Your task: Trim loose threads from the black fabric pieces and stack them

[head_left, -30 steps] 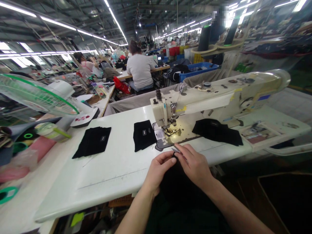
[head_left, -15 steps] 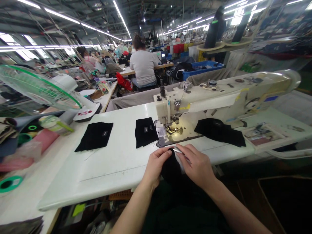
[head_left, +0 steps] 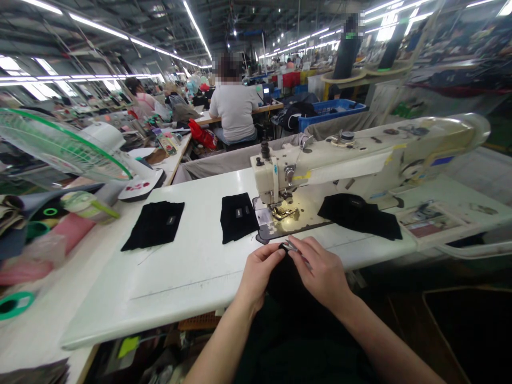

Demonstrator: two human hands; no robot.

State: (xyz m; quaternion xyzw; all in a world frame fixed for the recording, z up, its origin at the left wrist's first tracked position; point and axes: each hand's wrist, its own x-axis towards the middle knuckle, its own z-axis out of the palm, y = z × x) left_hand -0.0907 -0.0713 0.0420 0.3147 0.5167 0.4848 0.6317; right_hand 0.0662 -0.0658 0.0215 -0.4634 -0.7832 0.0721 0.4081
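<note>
My left hand (head_left: pixel 262 266) pinches the edge of a black cloth (head_left: pixel 283 274) in front of the sewing machine (head_left: pixel 276 176). Close beside it, my right hand (head_left: pixel 318 266) is closed round a small metal tool (head_left: pixel 289 245), whose tip touches the cloth edge; its exact kind is unclear. The held cloth hangs down toward my dark clothing. A black piece with small labels (head_left: pixel 239 216) lies left of the needle plate, another black piece (head_left: pixel 154 226) farther left, and a dark one (head_left: pixel 360 216) right of the needle.
A green-rimmed fan (head_left: pixel 68 146) stands at the left by a green tape roll (head_left: pixel 16 305) and pink material (head_left: pixel 80 229). Behind the machine are a blue crate (head_left: pixel 332 113) and a seated person (head_left: pixel 233 109). Thread cones (head_left: pixel 346 56) stand at the back right.
The cloth between my hands has shifted, and a pale patch beside it is now covered by black. Both hands keep nearly the same place and grip.
</note>
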